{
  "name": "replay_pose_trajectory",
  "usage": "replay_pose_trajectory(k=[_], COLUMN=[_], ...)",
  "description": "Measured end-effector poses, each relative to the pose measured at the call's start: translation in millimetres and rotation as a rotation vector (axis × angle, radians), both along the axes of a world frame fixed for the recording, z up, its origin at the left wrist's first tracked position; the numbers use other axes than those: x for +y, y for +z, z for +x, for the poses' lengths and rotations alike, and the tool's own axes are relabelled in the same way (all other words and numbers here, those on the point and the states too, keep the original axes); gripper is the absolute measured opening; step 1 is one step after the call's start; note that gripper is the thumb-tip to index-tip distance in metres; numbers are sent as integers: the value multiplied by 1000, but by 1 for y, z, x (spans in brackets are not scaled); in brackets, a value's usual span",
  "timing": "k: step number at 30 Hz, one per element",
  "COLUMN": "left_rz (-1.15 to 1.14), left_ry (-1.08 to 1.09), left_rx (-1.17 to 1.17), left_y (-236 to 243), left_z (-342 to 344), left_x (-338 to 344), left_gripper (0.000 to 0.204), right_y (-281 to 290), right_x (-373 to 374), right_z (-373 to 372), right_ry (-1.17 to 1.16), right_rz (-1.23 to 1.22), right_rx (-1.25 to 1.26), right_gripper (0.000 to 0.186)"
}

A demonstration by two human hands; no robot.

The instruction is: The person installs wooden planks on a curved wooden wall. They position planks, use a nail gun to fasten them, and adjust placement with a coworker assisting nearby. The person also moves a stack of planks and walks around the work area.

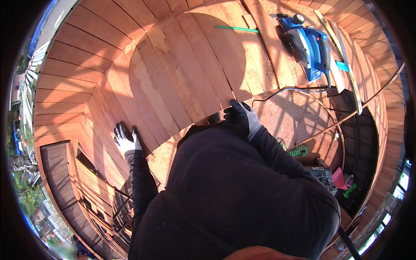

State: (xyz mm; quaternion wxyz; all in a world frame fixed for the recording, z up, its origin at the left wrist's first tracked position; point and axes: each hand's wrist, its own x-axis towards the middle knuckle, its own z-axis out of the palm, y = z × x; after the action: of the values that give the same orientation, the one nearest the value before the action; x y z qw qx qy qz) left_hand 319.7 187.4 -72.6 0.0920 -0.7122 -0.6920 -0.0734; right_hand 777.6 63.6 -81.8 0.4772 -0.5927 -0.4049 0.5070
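My left hand (126,138), in a black and white glove, lies with fingers apart on the wooden planking (182,69) at the left. My right hand (241,116), gloved alike, is at the planking's lower edge with fingers curled; what they hold, if anything, is hidden. My dark-clothed body fills the lower middle. A blue electric planer (305,47) rests on the boards at the upper right, and its cable runs down near my right hand. A thin green strip (234,28) lies on the planks above.
Narrow battens (356,99) and a long thin rod (331,125) lie at the right. Below them are a green coiled hose (299,151), a machine (320,173) and a pink object (340,177). Curved plank walls (65,110) surround me.
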Motion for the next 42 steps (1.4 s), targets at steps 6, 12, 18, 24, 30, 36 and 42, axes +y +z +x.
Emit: replay_pose_trajectory(k=[6,12,18,24,30,36,42], left_rz=[91,98,107,102,56,23,4], left_ry=[-55,-67,-72,-85,-45,-8,2], left_rx=[20,37,43,35,20,-20,-44], left_y=[1,-10,-8,-11,-2,3,6], left_z=[3,-9,-7,-12,-3,3,5], left_x=[5,4,6,6,4,1,-3], left_gripper=[59,61,61,60,61,64,64], right_y=[-24,26,27,19,29,26,24], right_x=[1,14,22,22,11,4,5], right_z=[7,13,25,29,36,36,35], right_ry=[-72,-522,-616,-589,-365,-321,-346], right_rz=[62,-276,-291,-333,-464,-326,-344], right_rx=[-100,591,626,578,783,709,689], right_gripper=[35,36,38,41,44,33,30])
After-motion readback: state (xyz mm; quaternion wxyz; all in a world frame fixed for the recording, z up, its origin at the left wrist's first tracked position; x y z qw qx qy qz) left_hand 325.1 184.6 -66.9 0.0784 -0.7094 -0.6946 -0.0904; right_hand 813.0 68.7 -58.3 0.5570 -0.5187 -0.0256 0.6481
